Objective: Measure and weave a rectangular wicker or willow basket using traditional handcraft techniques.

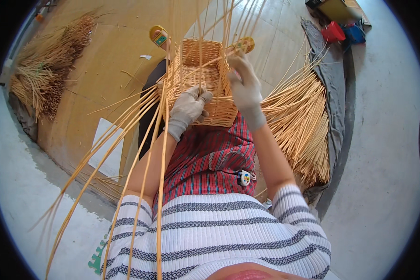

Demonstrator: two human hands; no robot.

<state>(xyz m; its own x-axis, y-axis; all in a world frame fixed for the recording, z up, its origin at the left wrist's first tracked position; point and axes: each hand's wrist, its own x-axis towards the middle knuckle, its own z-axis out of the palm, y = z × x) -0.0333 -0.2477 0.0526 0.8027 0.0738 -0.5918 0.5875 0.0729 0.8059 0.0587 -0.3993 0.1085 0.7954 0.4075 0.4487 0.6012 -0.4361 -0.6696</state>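
Observation:
A partly woven rectangular wicker basket [196, 48] rests over my lap on a red plaid cloth, long pale rods rising from it and trailing toward the lower left. My left hand [189, 105], in a grey glove, is closed at the basket's near wall, pinching a rod [200, 70] among the weave. My right hand [245, 88], also gloved, is raised beside the basket's right side, smeared by motion; whether its fingers hold anything is unclear. Loose rods [121, 126] cross over my left forearm.
A pile of brownish rods [56, 65] lies at left, a fan of peeled rods [298, 126] on grey cloth [337, 109] at right. A white board [105, 142] lies left of me. Red [332, 31] and blue [354, 33] containers stand at the back right. My sandalled feet show beyond the basket.

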